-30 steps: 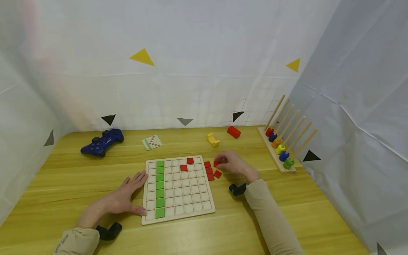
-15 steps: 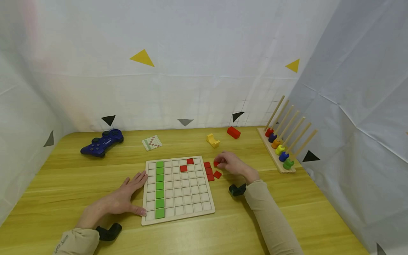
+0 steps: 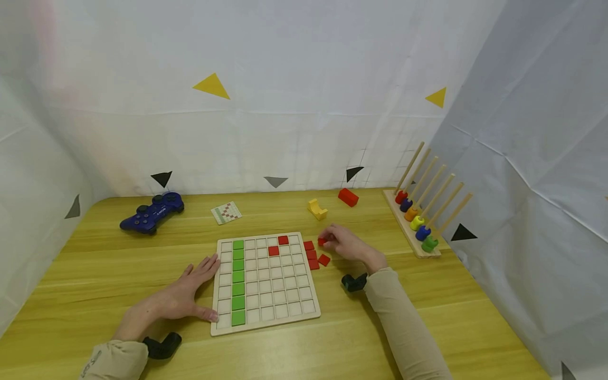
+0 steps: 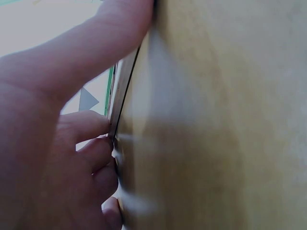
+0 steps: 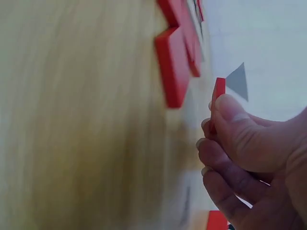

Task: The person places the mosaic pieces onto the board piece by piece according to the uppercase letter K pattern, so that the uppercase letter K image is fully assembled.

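Observation:
A pale wooden grid board (image 3: 271, 287) lies in front of me in the head view. One column of it holds green square tiles (image 3: 238, 276), and two red tiles (image 3: 274, 250) sit near its far edge. My left hand (image 3: 182, 295) rests along the board's left edge with fingers spread, its thumb at the near left corner. Right of the board, my right hand (image 3: 349, 245) pinches a small red tile (image 5: 219, 88) between thumb and fingers. Beneath and beside that hand, several loose red tiles (image 3: 312, 255) lie against the board's right edge, one turned askew (image 3: 324, 259).
A patterned card (image 3: 226, 212) lies behind the board, with a blue game controller (image 3: 153, 212) to its left. Farther right are a yellow curved block (image 3: 317, 209), a red block (image 3: 349, 197) and a wooden peg rack (image 3: 404, 224) with coloured pieces.
My right hand has shifted very slightly away from me with the red tile in its fingers. The left hand and the board stay in place.

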`<control>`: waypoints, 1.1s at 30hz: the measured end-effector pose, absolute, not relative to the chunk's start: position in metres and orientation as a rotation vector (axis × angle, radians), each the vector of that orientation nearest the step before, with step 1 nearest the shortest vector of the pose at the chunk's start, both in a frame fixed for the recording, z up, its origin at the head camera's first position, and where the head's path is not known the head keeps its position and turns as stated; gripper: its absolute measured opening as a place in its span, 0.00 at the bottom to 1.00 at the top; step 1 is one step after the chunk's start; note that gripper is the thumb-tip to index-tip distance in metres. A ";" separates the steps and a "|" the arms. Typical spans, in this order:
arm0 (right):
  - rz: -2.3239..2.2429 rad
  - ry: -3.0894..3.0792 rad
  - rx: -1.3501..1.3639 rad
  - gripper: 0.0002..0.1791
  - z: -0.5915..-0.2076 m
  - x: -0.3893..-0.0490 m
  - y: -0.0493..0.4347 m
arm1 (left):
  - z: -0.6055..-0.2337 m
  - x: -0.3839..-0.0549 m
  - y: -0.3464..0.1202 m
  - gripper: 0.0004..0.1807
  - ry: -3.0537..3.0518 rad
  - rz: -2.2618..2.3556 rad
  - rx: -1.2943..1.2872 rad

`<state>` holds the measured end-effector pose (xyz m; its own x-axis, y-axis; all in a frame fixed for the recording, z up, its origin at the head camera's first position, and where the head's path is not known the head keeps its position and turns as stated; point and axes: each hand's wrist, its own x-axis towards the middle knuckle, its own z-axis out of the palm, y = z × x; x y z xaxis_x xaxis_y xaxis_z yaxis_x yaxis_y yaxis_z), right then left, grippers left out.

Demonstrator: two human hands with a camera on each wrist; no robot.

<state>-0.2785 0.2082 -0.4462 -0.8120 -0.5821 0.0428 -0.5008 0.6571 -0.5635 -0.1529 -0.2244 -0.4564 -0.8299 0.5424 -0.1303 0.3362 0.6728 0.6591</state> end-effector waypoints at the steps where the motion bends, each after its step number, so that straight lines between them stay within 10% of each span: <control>1: -0.863 2.733 -0.912 0.11 -0.444 -0.277 0.206 | -0.456 -0.153 -0.224 0.68 2.573 0.921 0.697; 33: -0.681 2.591 -1.153 0.10 -0.423 -0.246 0.079 | -0.454 -0.153 -0.225 0.68 2.563 0.918 0.699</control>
<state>-0.2464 0.0790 -0.4226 -0.6661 -0.7457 -0.0162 -0.6413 0.5837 -0.4980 -0.1532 -0.2249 -0.4542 -0.8256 0.5471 -0.1381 0.3349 0.6721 0.6604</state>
